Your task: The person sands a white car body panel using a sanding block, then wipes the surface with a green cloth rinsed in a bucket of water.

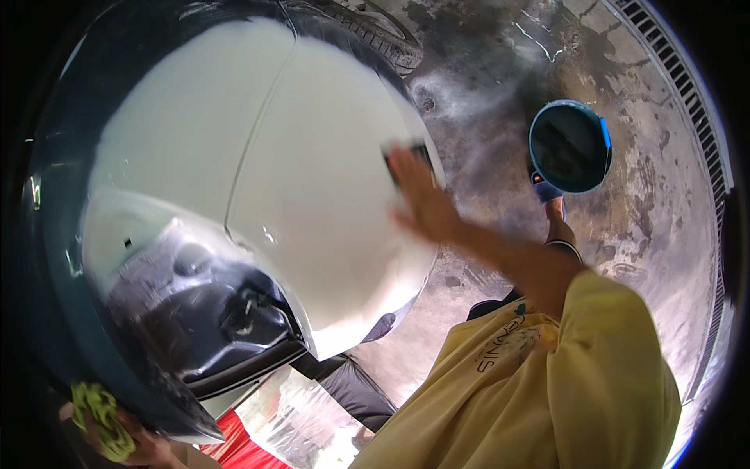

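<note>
dark pad (423,154) on white panel (312,141) near edge, right hand (423,197) flat atop, left hand (148,447) clutching green cloth (101,418), floor (488,172) beyond

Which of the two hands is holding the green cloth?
The left hand, at the picture's lower left: it clutches the crumpled yellow-green cloth. The right hand instead has a dark pad at the pale panel.

1. Leftward of our right hand (426,199), we can sweep across the pale panel (328,156), crossing a thin seam (254,144).
2. Rightward, beyond the panel's edge, we have room above the floor (484,117) until the bucket (537,148) blocks us.
3. A dark recess (250,313) interrupts our lower route.
4. Dark bodywork (58,305) bars our left hand (148,447) from the panel.
</note>
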The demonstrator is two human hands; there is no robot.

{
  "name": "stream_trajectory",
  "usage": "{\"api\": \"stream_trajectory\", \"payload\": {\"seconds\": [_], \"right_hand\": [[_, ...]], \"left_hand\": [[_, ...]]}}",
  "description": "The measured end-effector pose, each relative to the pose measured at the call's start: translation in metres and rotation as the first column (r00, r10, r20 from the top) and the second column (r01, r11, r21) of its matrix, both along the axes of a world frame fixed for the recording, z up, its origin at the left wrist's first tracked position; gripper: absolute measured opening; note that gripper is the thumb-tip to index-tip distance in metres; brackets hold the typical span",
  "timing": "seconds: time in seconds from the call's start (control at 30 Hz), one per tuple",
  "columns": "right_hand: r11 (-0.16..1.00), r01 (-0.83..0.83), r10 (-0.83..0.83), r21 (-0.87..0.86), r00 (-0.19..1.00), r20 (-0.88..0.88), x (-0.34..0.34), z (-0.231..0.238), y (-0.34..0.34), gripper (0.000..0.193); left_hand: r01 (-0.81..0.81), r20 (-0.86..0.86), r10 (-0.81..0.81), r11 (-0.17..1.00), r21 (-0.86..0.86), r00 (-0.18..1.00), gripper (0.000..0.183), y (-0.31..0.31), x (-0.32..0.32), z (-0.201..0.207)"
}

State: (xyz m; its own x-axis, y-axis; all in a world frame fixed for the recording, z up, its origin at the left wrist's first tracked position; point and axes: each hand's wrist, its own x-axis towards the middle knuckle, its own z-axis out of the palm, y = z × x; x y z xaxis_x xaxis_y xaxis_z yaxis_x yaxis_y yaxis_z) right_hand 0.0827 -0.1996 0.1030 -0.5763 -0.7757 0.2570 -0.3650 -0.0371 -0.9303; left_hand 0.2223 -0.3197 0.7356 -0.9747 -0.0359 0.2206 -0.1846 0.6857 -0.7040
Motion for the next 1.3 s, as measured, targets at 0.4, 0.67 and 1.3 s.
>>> {"api": "stream_trajectory", "payload": {"seconds": [0.4,0.67,1.3], "right_hand": [[0.992,0.129,-0.129,-0.003,0.991,0.047,0.057,0.004,0.027,0.095],[0.991,0.136,-0.134,-0.013,0.988,0.076,0.095,-0.016,0.068,0.088],[0.997,0.041,-0.036,-0.069,0.997,0.064,0.000,0.020,-0.035,0.088]], "left_hand": [[-0.052,-0.098,0.076,0.972,0.229,0.992,0.042,-0.032,0.020,0.009],[-0.046,-0.082,0.062,0.982,0.183,0.995,0.043,-0.018,0.004,0.007],[0.071,-0.129,-0.048,0.981,0.179,0.990,0.046,0.021,-0.014,-0.035]]}}
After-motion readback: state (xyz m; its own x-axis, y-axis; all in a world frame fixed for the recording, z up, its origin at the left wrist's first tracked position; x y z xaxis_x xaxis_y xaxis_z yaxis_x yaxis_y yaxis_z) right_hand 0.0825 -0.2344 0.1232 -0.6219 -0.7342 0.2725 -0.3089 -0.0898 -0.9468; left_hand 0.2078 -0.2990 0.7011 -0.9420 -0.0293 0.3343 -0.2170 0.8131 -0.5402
